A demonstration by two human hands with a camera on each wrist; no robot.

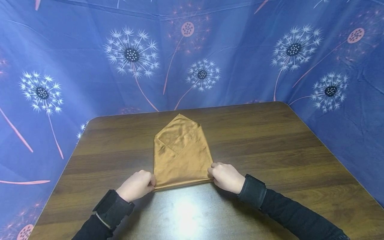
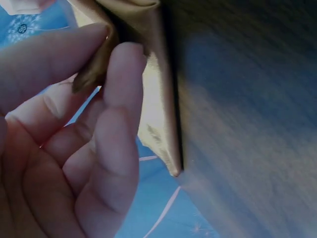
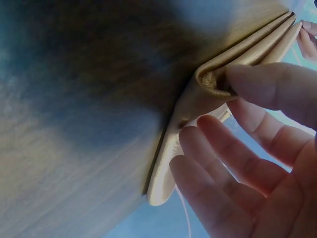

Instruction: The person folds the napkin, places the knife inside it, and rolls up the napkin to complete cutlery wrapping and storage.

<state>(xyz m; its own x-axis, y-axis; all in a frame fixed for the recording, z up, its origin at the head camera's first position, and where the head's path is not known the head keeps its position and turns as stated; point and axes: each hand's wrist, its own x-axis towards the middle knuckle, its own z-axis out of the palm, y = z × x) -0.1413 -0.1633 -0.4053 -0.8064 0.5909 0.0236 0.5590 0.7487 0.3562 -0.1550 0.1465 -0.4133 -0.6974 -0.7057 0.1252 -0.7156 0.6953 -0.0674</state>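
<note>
A shiny gold cloth, folded into an envelope-like shape with a pointed far end, lies on the wooden table. At its near left corner, my left hand pinches the folded edge. My right hand pinches the same near edge at the right corner. The left wrist view shows a bit of cloth between thumb and index finger. In the right wrist view the cloth's edge curls into a loop of layers at the thumb and index finger, with the other fingertips beside the lower side of the cloth.
The brown wooden table has rounded far corners and a bright glare near its front. A blue curtain with dandelion prints hangs behind it and along both sides. Dark sleeves cover both forearms.
</note>
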